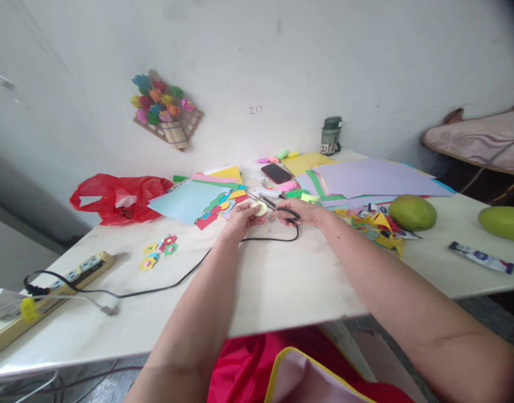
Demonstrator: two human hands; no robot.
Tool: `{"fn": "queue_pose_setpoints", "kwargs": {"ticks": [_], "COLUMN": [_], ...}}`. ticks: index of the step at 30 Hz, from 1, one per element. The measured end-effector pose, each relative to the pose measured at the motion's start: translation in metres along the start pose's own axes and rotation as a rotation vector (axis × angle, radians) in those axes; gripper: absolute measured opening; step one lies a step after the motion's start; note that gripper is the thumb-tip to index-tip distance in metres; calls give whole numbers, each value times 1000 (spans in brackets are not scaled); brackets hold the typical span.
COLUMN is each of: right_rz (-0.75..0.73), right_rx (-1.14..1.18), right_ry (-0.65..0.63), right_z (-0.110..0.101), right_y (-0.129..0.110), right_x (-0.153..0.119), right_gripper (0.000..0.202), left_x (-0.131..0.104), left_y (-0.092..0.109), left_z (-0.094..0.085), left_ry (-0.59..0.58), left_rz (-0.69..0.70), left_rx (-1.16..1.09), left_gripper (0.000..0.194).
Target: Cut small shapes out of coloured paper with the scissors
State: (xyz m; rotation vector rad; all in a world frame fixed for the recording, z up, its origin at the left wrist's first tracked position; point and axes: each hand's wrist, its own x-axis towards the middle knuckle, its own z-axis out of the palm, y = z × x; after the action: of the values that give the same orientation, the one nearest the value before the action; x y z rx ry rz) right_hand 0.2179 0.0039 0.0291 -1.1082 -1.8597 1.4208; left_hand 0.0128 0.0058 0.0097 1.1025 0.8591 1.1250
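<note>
My left hand pinches a small pale cream round piece, likely paper, near the middle of the table. Close beside it, my right hand is closed around black-handled scissors, whose blades point to the left. A black power cord runs under my hands and curves up near my right hand. Cut paper shapes in several colours lie just left of my left hand. Small paper flowers with coloured centres lie farther left on the white table.
Coloured paper sheets spread at the back right, near a phone and a bottle. Green fruit, a tube and paper scraps lie right. A red plastic bag and a power strip are left.
</note>
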Motion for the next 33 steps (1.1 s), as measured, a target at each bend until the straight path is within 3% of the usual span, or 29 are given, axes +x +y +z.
{"fn": "queue_pose_setpoints", "kwargs": {"ticks": [33], "right_rz": [13], "right_rx": [31], "right_ry": [20], "right_z": [1], "right_y": [-3], "right_x": [-2], "right_gripper": [30], "left_x": [-1], "left_y": [1], "left_z": [3], "left_ry": [-1], "left_rz": [-13], "left_rx": [5], "left_gripper": [26]}}
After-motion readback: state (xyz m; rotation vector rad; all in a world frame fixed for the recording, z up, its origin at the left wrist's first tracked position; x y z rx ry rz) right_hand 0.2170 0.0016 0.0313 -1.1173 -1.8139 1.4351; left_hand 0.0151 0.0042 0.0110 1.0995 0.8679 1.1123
